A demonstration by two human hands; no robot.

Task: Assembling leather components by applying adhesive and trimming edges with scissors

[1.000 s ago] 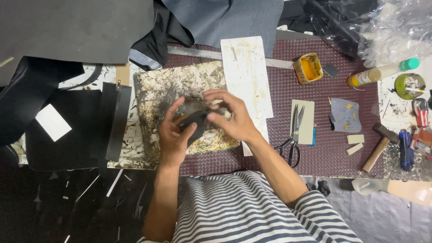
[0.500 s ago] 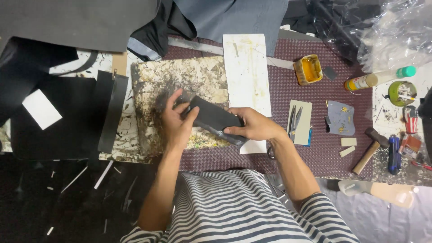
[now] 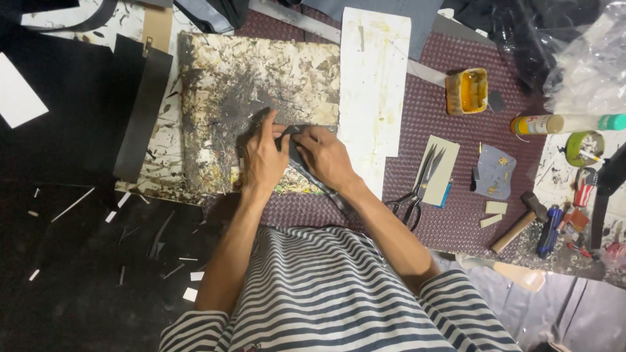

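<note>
My left hand point(image 3: 261, 160) and my right hand point(image 3: 325, 156) meet over a stained, glue-spattered work board point(image 3: 261, 72). Both grip a dark grey piece of leather-like material point(image 3: 293, 145), pressed down on the board between my fingers. The piece is mostly hidden under my hands; only a narrow dark strip shows between them and along my right wrist. My forearms reach up from my striped shirt.
A white stained sheet point(image 3: 373, 78) lies right of the board. On the maroon mat point(image 3: 430, 111) sit scissors point(image 3: 417, 189), a yellow glue tin point(image 3: 467, 91), a grey patch point(image 3: 493, 172), a hammer point(image 3: 521, 218) and a glue bottle point(image 3: 561, 124). Black sheets point(image 3: 72, 117) lie left.
The dark piece, held up flat between my hands half a second ago, is now pressed down on the board. My hands have closed together over it, and the view has moved closer.
</note>
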